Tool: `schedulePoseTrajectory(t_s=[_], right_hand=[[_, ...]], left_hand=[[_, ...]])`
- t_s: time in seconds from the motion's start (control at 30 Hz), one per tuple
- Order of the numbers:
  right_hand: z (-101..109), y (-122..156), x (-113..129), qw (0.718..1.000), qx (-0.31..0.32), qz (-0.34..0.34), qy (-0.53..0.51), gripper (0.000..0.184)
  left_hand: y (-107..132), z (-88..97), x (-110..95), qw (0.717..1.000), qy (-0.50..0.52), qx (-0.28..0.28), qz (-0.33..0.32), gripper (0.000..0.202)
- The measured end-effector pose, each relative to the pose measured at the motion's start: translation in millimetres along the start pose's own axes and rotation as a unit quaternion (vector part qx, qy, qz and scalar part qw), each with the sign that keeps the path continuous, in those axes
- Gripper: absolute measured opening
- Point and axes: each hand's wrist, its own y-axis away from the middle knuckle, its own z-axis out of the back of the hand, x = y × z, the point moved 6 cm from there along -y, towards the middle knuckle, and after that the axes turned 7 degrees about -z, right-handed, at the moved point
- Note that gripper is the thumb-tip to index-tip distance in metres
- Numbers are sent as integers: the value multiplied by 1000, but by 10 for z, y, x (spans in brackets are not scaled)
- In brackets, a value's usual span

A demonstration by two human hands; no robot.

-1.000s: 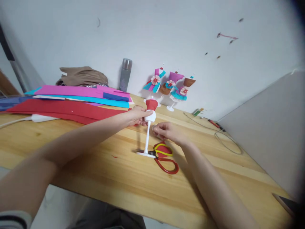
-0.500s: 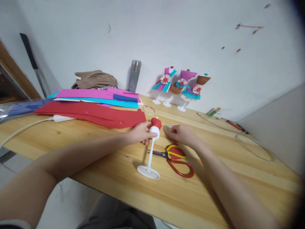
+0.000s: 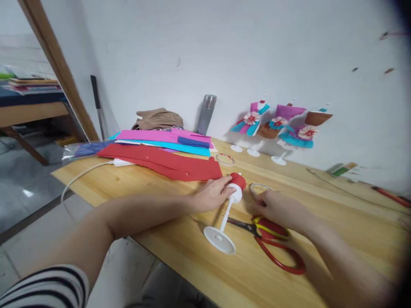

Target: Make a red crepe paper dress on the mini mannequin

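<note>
My left hand (image 3: 213,194) has its thumb and fingers closed round the torso of a small white dress-form stand (image 3: 235,194). Red material (image 3: 238,181) wraps the form's chest, and its round base leans toward me. To the right, my right hand (image 3: 279,207) is closed with curled fingers at the near edge of a thin white ring (image 3: 261,186) that looks like a roll of tape. Scissors (image 3: 257,231) with one yellow and one red handle lie open between the stand and my right forearm, a red piece showing by the yellow handle.
Red sheets (image 3: 160,160), with pink and blue ones behind, cover the table's left part. Another ring (image 3: 225,159) lies beyond my left hand. Along the wall stand a grey flask (image 3: 206,115), brown cloth (image 3: 157,119) and three dressed forms (image 3: 252,119). A cable runs at the right.
My view has swung left, so everything sits further right in the picture. The white stand now leans more, its base tipped toward me. Both hands keep their places at the stand and the ring.
</note>
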Motion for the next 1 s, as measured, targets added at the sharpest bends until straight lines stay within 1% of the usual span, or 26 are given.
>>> schedulePoseTrajectory(t_s=[0.07, 0.13, 0.2, 0.37, 0.47, 0.53, 0.67, 0.73, 0.87, 0.93, 1.0], right_hand=[[-68, 30, 41, 998, 58, 2, 37, 29], [-103, 58, 72, 993, 94, 3, 65, 27], [-109, 78, 90, 991, 106, 0, 79, 26], [-89, 120, 104, 986, 129, 13, 101, 26], [-47, 154, 53, 982, 156, 0, 110, 23], [5, 176, 12, 980, 161, -17, 114, 21], [112, 218, -6, 980, 149, -44, 127, 21], [128, 239, 29, 979, 151, -40, 131, 23], [59, 267, 118, 975, 185, -4, 121, 34], [5, 263, 135, 973, 202, 9, 113, 37], [-41, 249, 127, 972, 210, 14, 107, 38]], left_hand=[[8, 9, 22, 1000, 13, -14, 23, 16], [15, 3, 46, 999, 27, -17, 42, 10], [20, -6, 55, 998, 43, -13, 47, 11], [18, -36, 70, 993, 102, 3, 59, 22], [7, -55, 80, 989, 127, 9, 75, 23], [-1, -58, 80, 989, 125, 11, 83, 23], [-4, -49, 60, 990, 103, 24, 94, 25], [-6, -43, 18, 993, 74, 42, 78, 27], [-23, -9, -92, 997, -45, 67, 16, 26], [-32, -7, -108, 993, -87, 80, 10, 27], [-44, -15, -103, 990, -105, 94, 15, 31]])
